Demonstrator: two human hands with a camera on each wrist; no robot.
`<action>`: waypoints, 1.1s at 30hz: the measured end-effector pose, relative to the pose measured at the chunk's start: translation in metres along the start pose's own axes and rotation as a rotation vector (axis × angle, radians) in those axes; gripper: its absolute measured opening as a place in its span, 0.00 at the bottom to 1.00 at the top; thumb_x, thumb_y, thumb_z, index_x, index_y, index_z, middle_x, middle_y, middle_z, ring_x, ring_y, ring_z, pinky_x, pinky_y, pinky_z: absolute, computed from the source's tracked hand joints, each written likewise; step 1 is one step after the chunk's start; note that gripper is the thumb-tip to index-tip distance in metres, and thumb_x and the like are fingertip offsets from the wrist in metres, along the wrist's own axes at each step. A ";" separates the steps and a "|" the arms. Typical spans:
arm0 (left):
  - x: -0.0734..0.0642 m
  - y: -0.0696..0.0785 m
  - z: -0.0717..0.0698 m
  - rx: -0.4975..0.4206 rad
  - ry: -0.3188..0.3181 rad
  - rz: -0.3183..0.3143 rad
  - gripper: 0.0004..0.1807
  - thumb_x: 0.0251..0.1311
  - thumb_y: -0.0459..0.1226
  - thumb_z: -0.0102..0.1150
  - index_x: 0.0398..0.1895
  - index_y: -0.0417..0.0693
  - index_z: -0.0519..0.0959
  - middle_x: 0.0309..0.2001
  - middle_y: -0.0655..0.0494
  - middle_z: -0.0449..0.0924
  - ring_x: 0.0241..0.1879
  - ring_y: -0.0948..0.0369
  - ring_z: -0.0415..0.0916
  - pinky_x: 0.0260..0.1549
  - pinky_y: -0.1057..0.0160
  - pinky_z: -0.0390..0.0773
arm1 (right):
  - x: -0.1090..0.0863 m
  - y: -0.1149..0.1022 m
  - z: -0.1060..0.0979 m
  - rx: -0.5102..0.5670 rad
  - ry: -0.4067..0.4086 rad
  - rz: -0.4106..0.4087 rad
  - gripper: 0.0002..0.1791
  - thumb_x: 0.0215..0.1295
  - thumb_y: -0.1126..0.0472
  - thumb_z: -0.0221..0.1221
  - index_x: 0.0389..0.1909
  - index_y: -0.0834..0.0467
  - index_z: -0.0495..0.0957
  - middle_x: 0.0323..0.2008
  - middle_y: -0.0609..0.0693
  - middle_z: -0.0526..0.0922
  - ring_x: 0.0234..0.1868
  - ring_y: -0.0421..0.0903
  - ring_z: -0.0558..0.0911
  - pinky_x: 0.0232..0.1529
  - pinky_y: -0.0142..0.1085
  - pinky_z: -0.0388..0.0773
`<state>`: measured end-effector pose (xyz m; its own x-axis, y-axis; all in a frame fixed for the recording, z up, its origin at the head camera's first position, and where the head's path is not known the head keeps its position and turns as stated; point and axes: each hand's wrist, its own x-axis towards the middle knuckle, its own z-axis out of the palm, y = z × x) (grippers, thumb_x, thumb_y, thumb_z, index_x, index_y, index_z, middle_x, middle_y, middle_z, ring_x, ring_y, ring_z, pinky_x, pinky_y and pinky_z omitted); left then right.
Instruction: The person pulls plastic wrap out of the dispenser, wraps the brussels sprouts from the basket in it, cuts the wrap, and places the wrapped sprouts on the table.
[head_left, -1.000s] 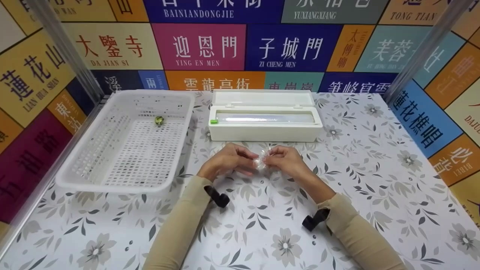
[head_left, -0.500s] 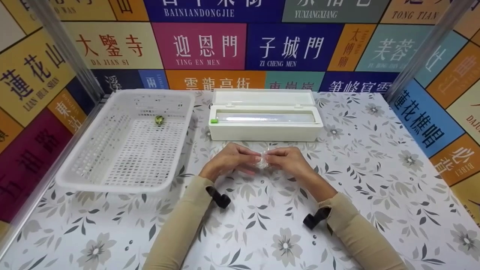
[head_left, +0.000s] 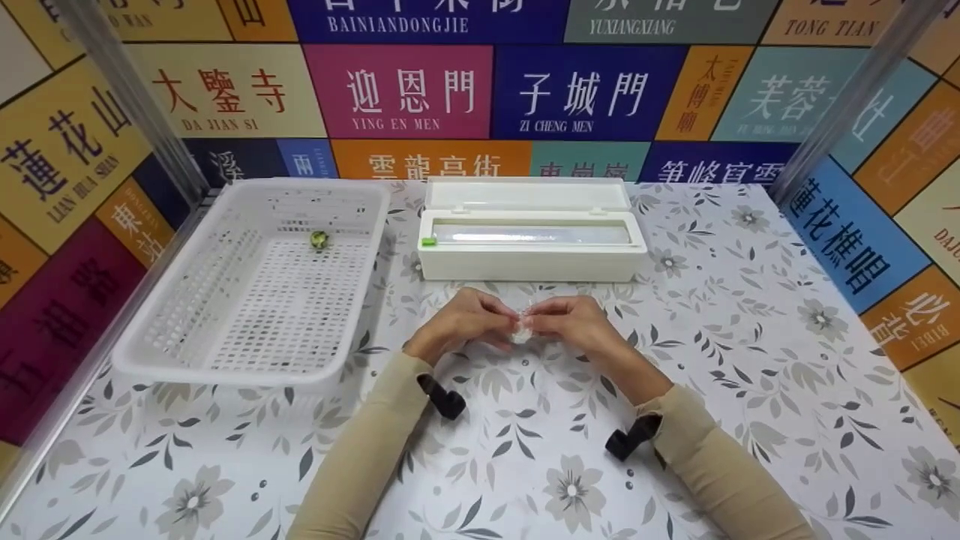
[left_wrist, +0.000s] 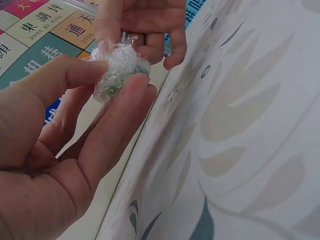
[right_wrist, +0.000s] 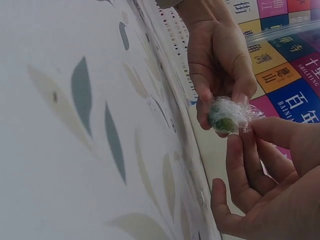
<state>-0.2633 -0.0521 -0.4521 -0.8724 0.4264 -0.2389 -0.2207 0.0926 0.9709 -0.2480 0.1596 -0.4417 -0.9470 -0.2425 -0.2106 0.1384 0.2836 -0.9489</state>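
A small bundle of crumpled cling film with something green and round inside is held between both hands above the table. My left hand grips the bundle between thumb and fingers, as its wrist view shows. On the other side my right hand pinches the loose film end with thumb and fingertips. Green shows through the film in the right wrist view. What exactly the wrapped thing is stays blurred by the film.
Behind the hands stands a white cling film dispenser, lid raised, roll visible, with a green slider at its left. To the left is a white perforated basket holding a small green ball-like thing. Printed panels border the flowered table.
Both hands keep working the film at nearly the same place. The film looks more tightly gathered, and my left hand has shifted slightly right.
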 end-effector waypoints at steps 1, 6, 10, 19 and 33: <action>0.000 0.000 0.000 0.002 0.001 0.002 0.09 0.60 0.26 0.61 0.42 0.29 0.84 0.33 0.47 0.87 0.24 0.57 0.86 0.34 0.59 0.90 | 0.000 0.000 0.001 0.012 0.004 -0.003 0.16 0.59 0.59 0.70 0.46 0.62 0.85 0.35 0.45 0.90 0.36 0.39 0.87 0.47 0.34 0.87; 0.002 -0.001 -0.001 0.000 0.006 -0.018 0.10 0.60 0.27 0.61 0.44 0.32 0.83 0.35 0.48 0.86 0.25 0.57 0.86 0.33 0.58 0.90 | -0.001 0.000 0.001 0.025 -0.015 -0.040 0.16 0.61 0.60 0.68 0.48 0.62 0.85 0.37 0.44 0.90 0.38 0.40 0.87 0.48 0.37 0.87; 0.003 -0.001 -0.003 -0.017 0.027 -0.052 0.14 0.58 0.26 0.61 0.49 0.35 0.81 0.34 0.48 0.86 0.25 0.57 0.86 0.33 0.60 0.90 | -0.001 -0.001 -0.003 -0.037 -0.112 -0.094 0.22 0.58 0.63 0.70 0.55 0.60 0.83 0.44 0.51 0.90 0.44 0.40 0.86 0.48 0.31 0.85; 0.003 -0.003 -0.004 0.005 -0.021 -0.083 0.22 0.57 0.28 0.64 0.56 0.38 0.78 0.42 0.42 0.88 0.24 0.58 0.85 0.31 0.63 0.89 | -0.002 0.000 -0.003 -0.303 -0.141 -0.323 0.21 0.53 0.69 0.72 0.51 0.60 0.85 0.46 0.61 0.87 0.44 0.49 0.85 0.41 0.26 0.83; 0.000 0.003 -0.010 0.022 -0.087 -0.042 0.16 0.64 0.37 0.65 0.51 0.38 0.83 0.48 0.43 0.87 0.37 0.55 0.89 0.44 0.58 0.89 | 0.001 0.005 -0.009 -0.318 -0.194 -0.352 0.17 0.60 0.66 0.68 0.51 0.61 0.85 0.45 0.60 0.86 0.39 0.43 0.84 0.41 0.27 0.83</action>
<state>-0.2679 -0.0610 -0.4494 -0.8213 0.4979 -0.2786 -0.2460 0.1316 0.9603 -0.2508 0.1693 -0.4446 -0.8447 -0.5336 0.0407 -0.3030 0.4142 -0.8583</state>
